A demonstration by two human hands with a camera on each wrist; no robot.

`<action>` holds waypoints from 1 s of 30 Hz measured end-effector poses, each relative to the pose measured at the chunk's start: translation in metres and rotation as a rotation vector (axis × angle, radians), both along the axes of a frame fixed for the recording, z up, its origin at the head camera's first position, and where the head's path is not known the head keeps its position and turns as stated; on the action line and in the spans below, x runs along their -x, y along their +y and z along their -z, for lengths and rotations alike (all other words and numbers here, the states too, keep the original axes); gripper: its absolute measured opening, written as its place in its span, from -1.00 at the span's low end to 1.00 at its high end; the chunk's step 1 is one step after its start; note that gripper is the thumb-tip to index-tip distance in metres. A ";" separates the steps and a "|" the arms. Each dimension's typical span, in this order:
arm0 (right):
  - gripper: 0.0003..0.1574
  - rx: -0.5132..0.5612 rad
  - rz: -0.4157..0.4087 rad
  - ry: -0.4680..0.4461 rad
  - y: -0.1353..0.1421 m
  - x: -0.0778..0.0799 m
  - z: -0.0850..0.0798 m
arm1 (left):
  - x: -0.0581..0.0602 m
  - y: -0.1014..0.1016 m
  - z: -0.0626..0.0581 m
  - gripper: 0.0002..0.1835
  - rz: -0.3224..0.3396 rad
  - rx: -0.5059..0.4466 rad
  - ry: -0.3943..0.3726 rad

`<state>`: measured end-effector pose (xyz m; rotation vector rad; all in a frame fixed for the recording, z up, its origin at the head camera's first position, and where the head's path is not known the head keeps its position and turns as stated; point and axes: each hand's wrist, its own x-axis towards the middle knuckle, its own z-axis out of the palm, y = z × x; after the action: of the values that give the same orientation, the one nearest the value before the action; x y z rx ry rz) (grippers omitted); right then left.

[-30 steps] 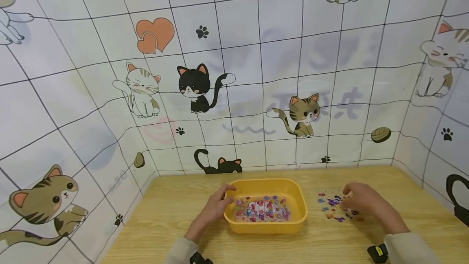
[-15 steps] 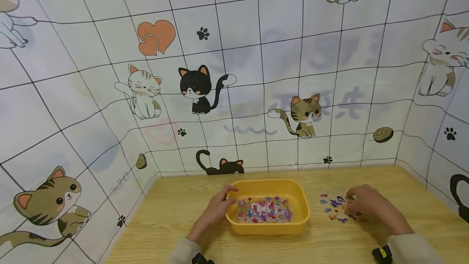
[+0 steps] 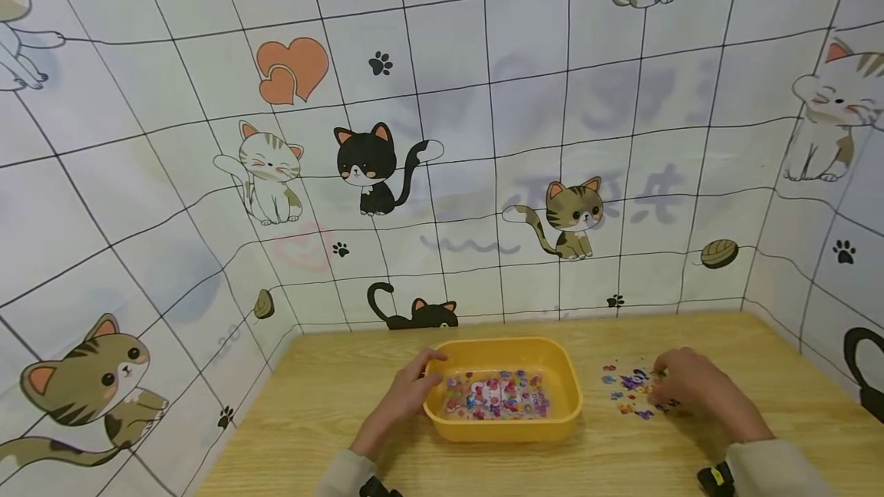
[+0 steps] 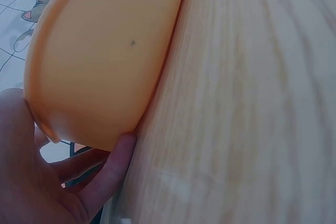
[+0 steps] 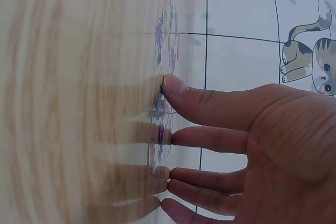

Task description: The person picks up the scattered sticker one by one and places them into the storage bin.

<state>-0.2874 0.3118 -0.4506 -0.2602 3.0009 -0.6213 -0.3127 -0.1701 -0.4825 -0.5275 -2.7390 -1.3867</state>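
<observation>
My left hand (image 3: 407, 392) holds the left end of a yellow plastic basin (image 3: 504, 430). In the left wrist view the thumb is up at the basin's rim, with fingertips low against its outer wall (image 4: 100, 72). Colourful sticker sheets (image 3: 493, 396), one with a white figure, lie inside the basin. To the right, my right hand (image 3: 691, 386) rests its fingertips on a clear sheet of small purple, blue and orange stickers (image 3: 631, 382) flat on the table. The right wrist view shows thumb and fingers (image 5: 210, 137) spread and nearly straight on that sheet (image 5: 159, 40).
The wood-grain table (image 3: 311, 397) carries both. Behind it and at the sides hangs a white gridded covering (image 3: 442, 44) with cartoon cats. A black looped object (image 3: 863, 366) stands at the far right edge.
Almost nothing differs. The whole view shifts slightly; my left hand stays on the basin and my right fingers stay on the sticker sheet.
</observation>
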 end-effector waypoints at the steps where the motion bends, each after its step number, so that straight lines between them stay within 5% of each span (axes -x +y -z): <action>1: -0.38 0.000 0.002 -0.007 0.000 0.000 0.000 | 0.000 0.000 0.000 -0.68 0.000 0.002 -0.002; 10: -0.60 0.014 0.028 -0.015 0.000 -0.001 0.003 | -0.001 0.001 0.001 -0.70 0.002 -0.001 -0.013; 22: -0.46 0.112 0.072 -0.045 -0.007 -0.005 0.002 | -0.001 0.000 -0.003 -0.69 0.005 0.009 0.008; 30: -0.59 0.150 0.077 -0.029 -0.003 -0.005 0.000 | 0.000 0.000 -0.005 -0.69 0.004 0.008 0.038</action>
<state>-0.2829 0.3086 -0.4502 -0.1426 2.9517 -0.8517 -0.3124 -0.1704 -0.4776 -0.5538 -2.7164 -1.3527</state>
